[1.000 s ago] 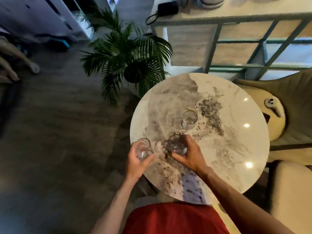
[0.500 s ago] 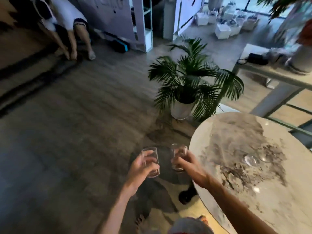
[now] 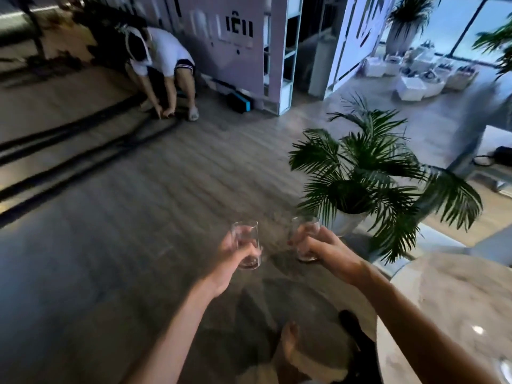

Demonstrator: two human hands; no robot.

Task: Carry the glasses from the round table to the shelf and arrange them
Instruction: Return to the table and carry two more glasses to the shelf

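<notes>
Two glasses leave the round table (image 3: 454, 309), one in each hand.

Left hand (image 3: 235, 252) and right hand (image 3: 325, 249) each close a full grip on a clear glass (image 3: 246, 246), second glass (image 3: 304, 239), upright and apart, likely to avoid clinking; beyond, potted palm (image 3: 368, 173) and white shelf unit (image 3: 285, 54).

Signage: one legible-ish marking only, on the wall panel.

Dark block characters on the pale wall panel (image 3: 238, 37) at top centre, roughly "IĈII": vertical strokes, with one glyph carrying a small cap or accent (motion blur, can't confirm the letters). Fainter pale shapes to their left on the same panel, unreadable. Second white panel (image 3: 360, 31) to the right shows dark stroke fragments near its top, cropped and blurred, not readable. No print visible on either glass, the plant pot or the floor boxes.
</notes>
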